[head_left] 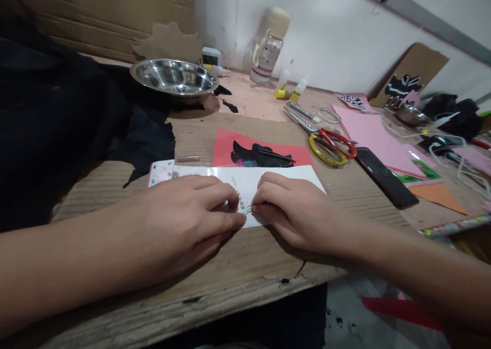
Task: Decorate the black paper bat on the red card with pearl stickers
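My left hand rests curled over the lower left part of a white sheet, its thumb tip near the sheet's front edge. What its fingers hold, if anything, is hidden. Opposite it, my right hand pinches a small, thin silvery piece that I cannot make out. A short row of pearly beads shows on the sheet between the two hands. Behind the sheet lies red paper bearing a black cut-out shape with glitter at one end and a thin pen-like tool across it.
Scissors with red and yellow handles and a black phone lie to the right. Pink paper is beyond them. A metal bowl, a bottle and glue bottles stand behind. Black cloth lies at the left.
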`<state>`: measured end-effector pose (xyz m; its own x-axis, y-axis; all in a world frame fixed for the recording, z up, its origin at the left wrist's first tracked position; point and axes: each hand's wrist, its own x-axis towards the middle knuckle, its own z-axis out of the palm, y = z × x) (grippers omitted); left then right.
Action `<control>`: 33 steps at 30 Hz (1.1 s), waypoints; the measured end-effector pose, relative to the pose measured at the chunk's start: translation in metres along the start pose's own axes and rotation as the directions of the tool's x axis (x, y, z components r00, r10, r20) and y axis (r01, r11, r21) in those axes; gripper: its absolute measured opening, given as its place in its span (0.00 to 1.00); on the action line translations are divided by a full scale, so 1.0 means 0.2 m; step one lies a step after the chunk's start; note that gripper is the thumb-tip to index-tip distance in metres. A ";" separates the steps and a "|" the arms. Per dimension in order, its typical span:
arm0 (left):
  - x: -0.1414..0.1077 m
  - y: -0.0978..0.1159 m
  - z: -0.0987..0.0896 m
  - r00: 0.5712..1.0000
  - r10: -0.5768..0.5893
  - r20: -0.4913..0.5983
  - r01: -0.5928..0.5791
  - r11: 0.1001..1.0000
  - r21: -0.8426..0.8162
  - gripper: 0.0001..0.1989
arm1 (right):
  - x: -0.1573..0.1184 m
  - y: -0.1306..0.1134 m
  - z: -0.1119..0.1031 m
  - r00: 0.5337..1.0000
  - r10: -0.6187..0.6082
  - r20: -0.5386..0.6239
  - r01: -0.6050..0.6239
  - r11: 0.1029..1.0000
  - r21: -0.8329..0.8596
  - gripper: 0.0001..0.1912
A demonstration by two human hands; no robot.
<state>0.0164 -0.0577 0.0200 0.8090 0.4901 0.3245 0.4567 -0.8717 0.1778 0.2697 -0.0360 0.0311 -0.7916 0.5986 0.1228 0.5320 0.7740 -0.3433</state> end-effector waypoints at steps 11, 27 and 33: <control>0.01 0.01 0.00 1.000 -0.006 0.030 0.006 1.000 -0.003 0.20 | 0.01 -0.01 0.00 0.994 0.069 0.086 -0.061 0.995 -0.084 0.05; 0.00 0.00 0.00 1.000 0.003 0.018 -0.003 1.000 0.005 0.21 | -0.02 0.03 0.05 0.999 0.043 0.023 -0.041 0.994 -0.097 0.06; 0.01 0.01 0.00 1.000 0.008 -0.003 -0.008 1.000 0.003 0.21 | 0.00 0.03 0.03 0.995 0.099 -0.004 -0.099 0.993 -0.068 0.06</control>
<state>0.0185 -0.0578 0.0201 0.8114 0.4833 0.3287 0.4517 -0.8754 0.1721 0.2711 -0.0336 0.0228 -0.7336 0.6734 0.0919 0.6274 0.7230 -0.2893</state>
